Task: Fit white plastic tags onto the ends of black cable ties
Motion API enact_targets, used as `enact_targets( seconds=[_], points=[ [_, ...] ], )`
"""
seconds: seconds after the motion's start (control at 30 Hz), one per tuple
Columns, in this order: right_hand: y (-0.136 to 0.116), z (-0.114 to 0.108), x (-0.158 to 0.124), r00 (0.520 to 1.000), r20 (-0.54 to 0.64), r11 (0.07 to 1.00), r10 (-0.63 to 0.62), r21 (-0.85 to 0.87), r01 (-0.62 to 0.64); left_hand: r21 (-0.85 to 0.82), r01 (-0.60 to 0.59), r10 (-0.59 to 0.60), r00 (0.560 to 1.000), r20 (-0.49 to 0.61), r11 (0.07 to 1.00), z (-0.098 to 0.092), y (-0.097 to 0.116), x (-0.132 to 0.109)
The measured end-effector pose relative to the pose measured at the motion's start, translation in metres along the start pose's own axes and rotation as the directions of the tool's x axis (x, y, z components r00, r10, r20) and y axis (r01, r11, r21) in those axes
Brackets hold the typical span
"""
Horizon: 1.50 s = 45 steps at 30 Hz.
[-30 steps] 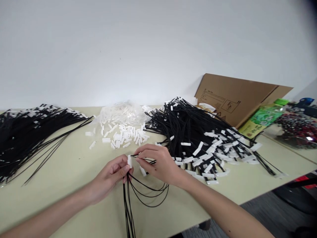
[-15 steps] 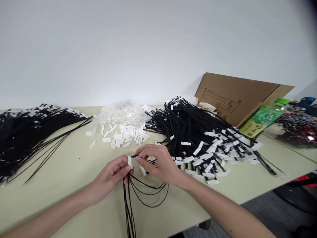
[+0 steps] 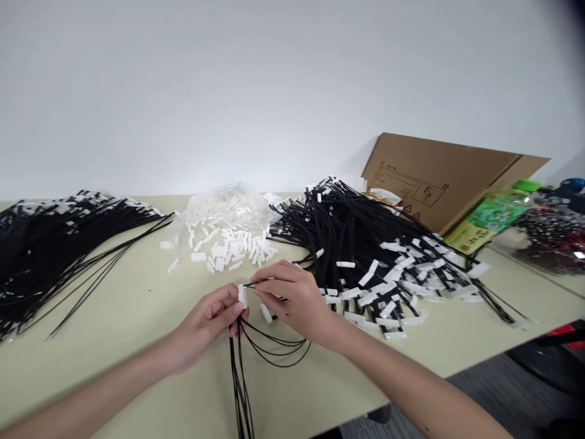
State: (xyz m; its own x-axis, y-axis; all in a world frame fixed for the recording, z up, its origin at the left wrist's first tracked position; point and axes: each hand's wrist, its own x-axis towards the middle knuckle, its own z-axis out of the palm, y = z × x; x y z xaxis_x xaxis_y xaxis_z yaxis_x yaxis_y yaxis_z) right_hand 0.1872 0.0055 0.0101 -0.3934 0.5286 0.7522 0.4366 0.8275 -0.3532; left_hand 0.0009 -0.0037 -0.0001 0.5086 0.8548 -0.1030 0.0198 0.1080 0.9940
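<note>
My left hand pinches a small white plastic clip between thumb and fingertips. It also holds several looped black cords that hang down to the table's front edge. My right hand is closed on the tip of one black cord and holds it right at the clip. Both hands meet low over the pale green table, just in front of a loose heap of white clips.
A big pile of black cords with white end clips lies at the right, and another cord pile at the left. A clear bag sits behind the loose clips. A cardboard box, green packets and a bag of dark parts are at the far right.
The hands stay together at the same spot. The right fingers have shifted slightly on the cord tip at the clip. The view has tilted a little.
</note>
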Motion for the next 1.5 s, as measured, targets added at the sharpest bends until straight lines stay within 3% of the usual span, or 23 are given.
enact_targets(
  seconds=[0.17, 0.47, 0.73, 0.93, 1.17, 1.5],
  points=[
    [0.001, -0.001, -0.001, 0.994, 0.008, 0.986, -0.113, -0.120, 0.113, -0.023, 0.024, -0.023, 0.999, 0.024, 0.999, 0.000, 0.001, 0.000],
    [0.002, 0.001, -0.003, 0.977, -0.016, 0.945, -0.211, -0.260, 0.200, -0.035, 0.023, -0.022, 0.999, 0.045, 0.999, 0.000, 0.000, 0.000],
    [0.004, -0.004, -0.002, 0.969, 0.072, 0.927, -0.238, -0.281, 0.248, -0.168, 0.087, -0.077, 0.995, 0.066, 0.982, 0.001, 0.001, 0.000],
    [0.000, -0.012, 0.004, 0.924, 0.163, 0.886, -0.346, -0.268, 0.379, -0.223, 0.146, -0.136, 0.989, 0.058, 0.964, -0.002, 0.003, -0.001],
    [-0.001, -0.014, 0.005, 0.919, 0.226, 0.886, -0.323, -0.268, 0.378, -0.246, 0.129, -0.129, 0.991, 0.013, 0.961, -0.001, -0.001, 0.002],
    [0.000, -0.011, 0.003, 0.926, 0.226, 0.882, -0.302, -0.304, 0.361, -0.223, 0.150, -0.156, 0.988, -0.009, 0.963, -0.001, -0.001, 0.003]
  ],
)
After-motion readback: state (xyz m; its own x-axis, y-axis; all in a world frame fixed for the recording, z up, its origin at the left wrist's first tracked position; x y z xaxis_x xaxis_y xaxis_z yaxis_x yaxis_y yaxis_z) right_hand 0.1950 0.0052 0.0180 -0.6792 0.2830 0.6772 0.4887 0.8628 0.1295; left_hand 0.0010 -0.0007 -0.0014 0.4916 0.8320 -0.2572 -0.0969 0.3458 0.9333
